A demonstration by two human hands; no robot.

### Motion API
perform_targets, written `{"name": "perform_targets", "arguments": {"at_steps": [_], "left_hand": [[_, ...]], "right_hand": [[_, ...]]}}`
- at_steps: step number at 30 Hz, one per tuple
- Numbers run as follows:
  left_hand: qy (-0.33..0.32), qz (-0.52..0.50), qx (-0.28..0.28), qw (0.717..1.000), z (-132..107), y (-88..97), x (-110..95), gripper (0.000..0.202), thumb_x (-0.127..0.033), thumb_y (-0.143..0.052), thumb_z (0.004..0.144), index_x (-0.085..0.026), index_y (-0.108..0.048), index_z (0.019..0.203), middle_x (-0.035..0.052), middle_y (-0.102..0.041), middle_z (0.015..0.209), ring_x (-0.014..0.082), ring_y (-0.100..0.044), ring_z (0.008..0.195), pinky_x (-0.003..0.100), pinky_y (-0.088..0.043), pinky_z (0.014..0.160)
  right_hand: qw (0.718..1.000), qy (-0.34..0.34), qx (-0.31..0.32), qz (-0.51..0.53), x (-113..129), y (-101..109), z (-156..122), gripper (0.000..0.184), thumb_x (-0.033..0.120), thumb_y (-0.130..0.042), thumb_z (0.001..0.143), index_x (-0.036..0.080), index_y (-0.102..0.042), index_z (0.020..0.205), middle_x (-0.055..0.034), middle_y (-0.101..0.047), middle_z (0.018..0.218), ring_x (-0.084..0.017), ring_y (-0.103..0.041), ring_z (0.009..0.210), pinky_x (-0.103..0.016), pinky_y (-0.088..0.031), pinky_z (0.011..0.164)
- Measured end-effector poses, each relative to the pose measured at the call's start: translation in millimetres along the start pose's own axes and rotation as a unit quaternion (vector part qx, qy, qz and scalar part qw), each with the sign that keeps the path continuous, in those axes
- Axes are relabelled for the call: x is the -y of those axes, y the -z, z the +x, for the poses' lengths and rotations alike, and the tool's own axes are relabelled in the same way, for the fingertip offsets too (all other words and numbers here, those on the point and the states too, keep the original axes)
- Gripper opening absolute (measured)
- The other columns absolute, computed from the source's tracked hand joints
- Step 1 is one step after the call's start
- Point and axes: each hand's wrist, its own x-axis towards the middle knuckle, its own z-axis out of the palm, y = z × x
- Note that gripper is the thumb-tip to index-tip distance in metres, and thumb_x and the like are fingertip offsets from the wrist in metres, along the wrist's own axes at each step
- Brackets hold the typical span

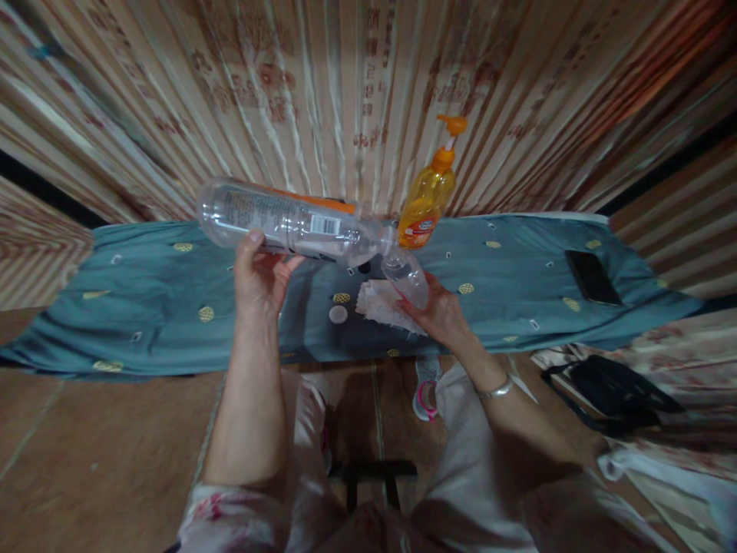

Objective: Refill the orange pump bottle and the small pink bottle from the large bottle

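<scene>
My left hand (262,273) grips a large clear plastic bottle (288,223), tipped onto its side with its neck toward the right. A barcode and printed text show on its label. My right hand (441,311) is closed around a small clear plastic bottle (406,275), tilted with its top up to the left. The two bottle mouths meet or nearly touch; I cannot tell whether liquid passes between them. Under the small bottle lies a crumpled whitish cloth (383,303). Left of the cloth is a round white cap (338,314).
An orange pump bottle (429,200) of yellow liquid stands behind the small bottle. A dark phone (592,276) lies at the right of the table with the teal cloth (155,307). Pleated curtains (322,92) hang behind. A black bag (619,392) sits at lower right.
</scene>
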Motion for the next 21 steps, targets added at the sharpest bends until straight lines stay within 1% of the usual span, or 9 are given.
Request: {"name": "perform_targets", "arguments": {"at_steps": [5, 8, 15, 21], "left_hand": [[-0.001, 0.014, 0.0, 1.0, -1.0, -2.0, -0.7, 0.033, -0.04, -0.084, 0.056, -0.026, -0.068, 0.081, 0.0011, -0.074, 0.084, 0.0225, -0.071, 0.088, 0.043, -0.065, 0.089], [0.001, 0.001, -0.008, 1.0, -2.2, -3.7, -1.3, 0.033, -0.039, -0.085, 0.053, -0.026, -0.069, 0.079, 0.0003, -0.075, 0.083, 0.0213, -0.071, 0.084, 0.042, -0.066, 0.088], [0.008, -0.009, -0.011, 1.0, -1.2, -3.1, -1.5, 0.035, -0.038, -0.088, 0.05, -0.025, -0.068, 0.076, -0.0002, -0.074, 0.083, 0.0193, -0.07, 0.082, 0.04, -0.066, 0.087], [-0.005, 0.007, -0.001, 1.0, -0.5, -1.1, 0.0, 0.032, -0.039, -0.085, 0.055, -0.025, -0.067, 0.078, -0.0004, -0.075, 0.083, 0.0186, -0.071, 0.081, 0.039, -0.067, 0.085]], "right_hand": [[1.0, 0.005, 0.0, 0.001, 0.5, 0.3, 0.4, 0.074, 0.058, -0.076, 0.087, 0.012, -0.06, 0.142, -0.0249, -0.08, 0.12, -0.041, -0.079, 0.107, -0.057, -0.064, 0.093], [1.0, -0.002, 0.004, 0.001, 1.5, 0.9, 0.6, 0.075, 0.058, -0.077, 0.086, 0.01, -0.06, 0.142, -0.0255, -0.08, 0.12, -0.041, -0.079, 0.108, -0.057, -0.064, 0.093], [1.0, 0.003, 0.004, 0.003, 1.1, 1.0, -0.3, 0.072, 0.058, -0.075, 0.087, 0.013, -0.06, 0.141, -0.0249, -0.079, 0.122, -0.04, -0.078, 0.109, -0.057, -0.064, 0.095], [1.0, 0.013, -0.013, 0.006, -1.0, -1.5, 0.2, 0.078, 0.068, -0.072, 0.087, 0.01, -0.061, 0.139, -0.0259, -0.08, 0.118, -0.042, -0.079, 0.105, -0.055, -0.065, 0.09]]}}
